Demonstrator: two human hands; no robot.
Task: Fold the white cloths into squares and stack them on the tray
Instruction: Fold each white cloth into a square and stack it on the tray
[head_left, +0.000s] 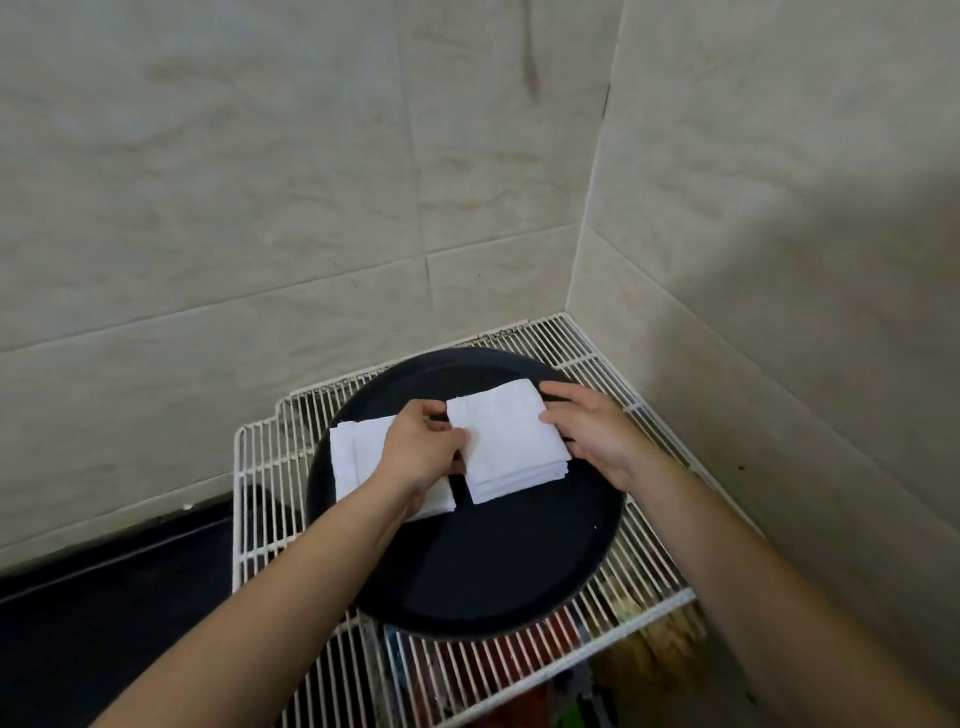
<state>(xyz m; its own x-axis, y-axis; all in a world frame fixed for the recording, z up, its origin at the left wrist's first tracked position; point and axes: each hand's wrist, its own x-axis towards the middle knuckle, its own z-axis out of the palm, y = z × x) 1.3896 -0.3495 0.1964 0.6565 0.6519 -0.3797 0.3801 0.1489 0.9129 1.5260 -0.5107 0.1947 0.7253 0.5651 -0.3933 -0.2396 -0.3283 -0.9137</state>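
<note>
A round black tray (493, 566) lies on a white wire rack. On its far half sit two piles of folded white cloths. The right pile (506, 441) is a stack of several squares. My left hand (423, 447) pinches its left edge with curled fingers, and my right hand (587, 434) holds its right edge, thumb on top. The left pile (356, 457) lies flat beside it, partly hidden under my left wrist.
The wire rack (270, 457) stands in a corner between two tiled walls (260, 208). Coloured items show through the rack's bars below (519, 660). A dark surface (104, 597) lies lower at the left.
</note>
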